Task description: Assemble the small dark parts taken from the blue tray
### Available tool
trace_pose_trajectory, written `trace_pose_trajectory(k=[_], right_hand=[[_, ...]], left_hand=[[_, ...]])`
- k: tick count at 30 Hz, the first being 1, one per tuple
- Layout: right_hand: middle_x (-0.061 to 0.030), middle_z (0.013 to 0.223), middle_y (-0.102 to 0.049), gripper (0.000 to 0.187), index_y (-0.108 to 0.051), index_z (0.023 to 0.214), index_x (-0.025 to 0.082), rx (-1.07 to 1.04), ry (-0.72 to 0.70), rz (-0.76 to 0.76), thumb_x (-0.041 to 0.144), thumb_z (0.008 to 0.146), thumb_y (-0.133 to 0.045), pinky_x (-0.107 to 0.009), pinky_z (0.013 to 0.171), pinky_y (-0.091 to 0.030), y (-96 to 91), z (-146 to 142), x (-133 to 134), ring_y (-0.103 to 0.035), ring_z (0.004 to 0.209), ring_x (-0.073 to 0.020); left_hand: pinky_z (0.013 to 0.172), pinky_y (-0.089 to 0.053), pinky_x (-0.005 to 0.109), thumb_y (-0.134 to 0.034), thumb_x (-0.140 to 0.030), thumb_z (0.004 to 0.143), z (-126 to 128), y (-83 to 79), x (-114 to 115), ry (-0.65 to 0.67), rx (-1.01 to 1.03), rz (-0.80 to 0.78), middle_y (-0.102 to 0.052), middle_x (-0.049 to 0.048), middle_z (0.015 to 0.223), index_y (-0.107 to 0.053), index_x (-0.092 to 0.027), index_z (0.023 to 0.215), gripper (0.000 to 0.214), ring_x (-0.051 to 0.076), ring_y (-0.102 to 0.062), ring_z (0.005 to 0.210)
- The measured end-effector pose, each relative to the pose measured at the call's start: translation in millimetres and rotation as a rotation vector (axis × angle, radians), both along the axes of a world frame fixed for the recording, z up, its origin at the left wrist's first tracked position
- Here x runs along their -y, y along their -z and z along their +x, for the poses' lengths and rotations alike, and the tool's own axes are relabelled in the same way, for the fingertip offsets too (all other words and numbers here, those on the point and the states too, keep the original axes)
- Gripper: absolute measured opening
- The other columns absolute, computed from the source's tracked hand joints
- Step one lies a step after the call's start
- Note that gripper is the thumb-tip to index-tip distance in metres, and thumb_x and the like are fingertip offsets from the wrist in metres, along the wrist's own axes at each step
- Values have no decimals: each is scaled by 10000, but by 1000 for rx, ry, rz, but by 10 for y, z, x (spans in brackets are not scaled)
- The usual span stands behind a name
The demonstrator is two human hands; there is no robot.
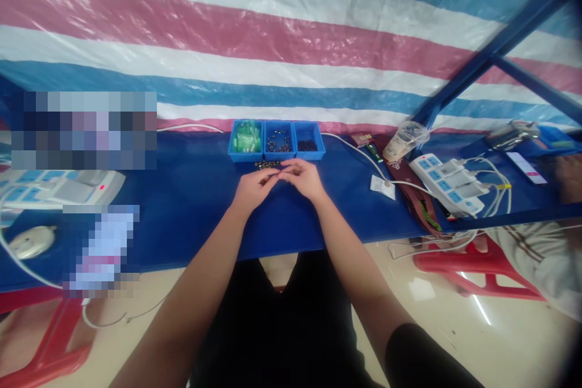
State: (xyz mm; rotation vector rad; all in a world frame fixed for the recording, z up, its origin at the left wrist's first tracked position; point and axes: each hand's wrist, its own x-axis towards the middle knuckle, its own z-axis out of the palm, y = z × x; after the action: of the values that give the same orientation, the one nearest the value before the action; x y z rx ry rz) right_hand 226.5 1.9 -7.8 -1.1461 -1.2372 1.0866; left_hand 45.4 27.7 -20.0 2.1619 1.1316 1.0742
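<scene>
My left hand [255, 188] and my right hand [302, 177] meet over the blue table, fingertips pinched together. Whatever they hold between them is too small to make out. Just beyond my fingers lies a small pile of brass and dark metal pieces [267, 165]. Behind it stand three joined blue bins. Green and whitish small parts fill the left bin [246, 156]. Small metal parts lie in the middle bin [279, 156], and dark little pieces in the right bin [310, 154].
To the right are a plastic cup [404, 140], a small white packet [382, 187], a brown strap [409, 194] and a power strip [445, 185] with cables. Another power strip [59, 189] and a white mouse-like object [33, 242] lie left. Someone sits at the right edge.
</scene>
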Motion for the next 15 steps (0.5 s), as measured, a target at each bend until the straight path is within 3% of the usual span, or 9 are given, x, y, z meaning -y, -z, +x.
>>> trace_pose_trajectory(k=[10,15], right_hand=[[-57,866,-743,335,-711,925,182,-69,2,41,471,755,-723,-284,635,-562,40,-22,-45,-696,748,-161],[-46,809,-734,310,-730,923,178,25,65,47,445,768,-710,-275,610,-548,18,-13,-32,-651,656,-135]], left_hand=[[628,-453,221,-575,-413,915,-2,14,-12,-87,25,13,-671,-13,682,-702,-215,1078,286,101,-602,596],[609,-439,212,-572,-423,914,2,5,-5,-91,25,17,-646,-23,654,-700,-210,1087,302,89,-570,562]])
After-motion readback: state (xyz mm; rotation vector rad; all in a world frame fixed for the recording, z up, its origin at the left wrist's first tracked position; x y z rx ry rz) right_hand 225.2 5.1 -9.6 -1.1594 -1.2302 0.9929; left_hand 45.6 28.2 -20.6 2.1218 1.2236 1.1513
